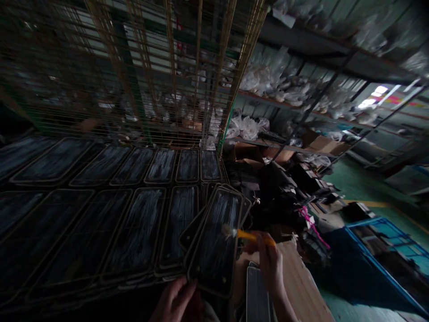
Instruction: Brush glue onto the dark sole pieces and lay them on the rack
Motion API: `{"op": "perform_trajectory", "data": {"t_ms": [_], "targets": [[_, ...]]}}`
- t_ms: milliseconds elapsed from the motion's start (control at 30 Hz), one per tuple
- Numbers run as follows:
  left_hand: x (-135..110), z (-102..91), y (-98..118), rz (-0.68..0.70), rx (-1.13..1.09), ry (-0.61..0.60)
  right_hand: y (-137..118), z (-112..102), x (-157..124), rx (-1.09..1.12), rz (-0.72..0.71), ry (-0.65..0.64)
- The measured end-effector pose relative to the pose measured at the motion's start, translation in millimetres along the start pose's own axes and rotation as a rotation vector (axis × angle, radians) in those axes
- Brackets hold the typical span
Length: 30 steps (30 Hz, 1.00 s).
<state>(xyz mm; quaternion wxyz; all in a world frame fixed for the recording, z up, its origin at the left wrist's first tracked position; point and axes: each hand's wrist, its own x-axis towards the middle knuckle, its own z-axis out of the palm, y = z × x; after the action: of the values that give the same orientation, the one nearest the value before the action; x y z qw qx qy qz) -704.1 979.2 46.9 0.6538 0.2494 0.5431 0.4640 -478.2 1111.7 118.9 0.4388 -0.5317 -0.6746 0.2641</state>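
Observation:
In my right hand [264, 252] is a brush [250, 234] with a yellow handle, its fingers closed round it. The pale bristles rest on or just over a dark rectangular panel [217, 241] with rounded corners and a light rim. Whitish streaks run along the panel's face. My left hand [177, 295] pinches the panel's lower left corner. Underneath, more dark panels [191, 235] lie fanned out at an angle. Rows of similar streaked panels [136, 228] cover the surface to the left.
A wire mesh rack [150, 80] rises behind the panels. Shelves with plastic bags [268, 82] stand at the back right. Cardboard [298, 281] and another panel [257, 295] lie at lower right. Further right are dark bundles [278, 185] and a blue crate [365, 264].

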Motion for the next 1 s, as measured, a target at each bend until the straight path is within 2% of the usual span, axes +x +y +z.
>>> {"op": "perform_trajectory", "data": {"t_ms": [100, 233, 300, 400, 533, 667, 767, 900, 1000], "targets": [[-3, 2.5, 3, -0.022, -0.032, 0.003, 0, 4, 36, -0.044, -0.080, 0.035], [-4, 4.0, 3, -0.030, -0.087, -0.039, -4, 20, 68, -0.053, -0.232, -0.088], [-4, 4.7, 2, -0.040, -0.133, -0.050, -1, 27, 79, -0.080, -0.295, -0.193], [-4, 6.7, -1, -0.060, -0.217, -0.002, 11, 30, 90, -0.122, -0.319, -0.318], [-5, 11.0, -1, -0.074, -0.259, 0.013, 22, 19, 95, -0.207, -0.328, -0.268], [-9, 15.8, 3, -0.068, -0.291, 0.052, 19, 12, 78, -0.298, -0.390, -0.273], [-11, 17.2, 4, -0.061, -0.309, 0.048, 10, 6, 42, -0.373, -0.437, -0.302], [-12, 17.2, 4, -0.072, -0.314, 0.032, -10, -16, -15, -0.360, -0.360, -0.379], [-13, 18.5, 6, -0.073, -0.320, 0.031, -26, -34, -34, -0.320, -0.286, -0.405]]}}
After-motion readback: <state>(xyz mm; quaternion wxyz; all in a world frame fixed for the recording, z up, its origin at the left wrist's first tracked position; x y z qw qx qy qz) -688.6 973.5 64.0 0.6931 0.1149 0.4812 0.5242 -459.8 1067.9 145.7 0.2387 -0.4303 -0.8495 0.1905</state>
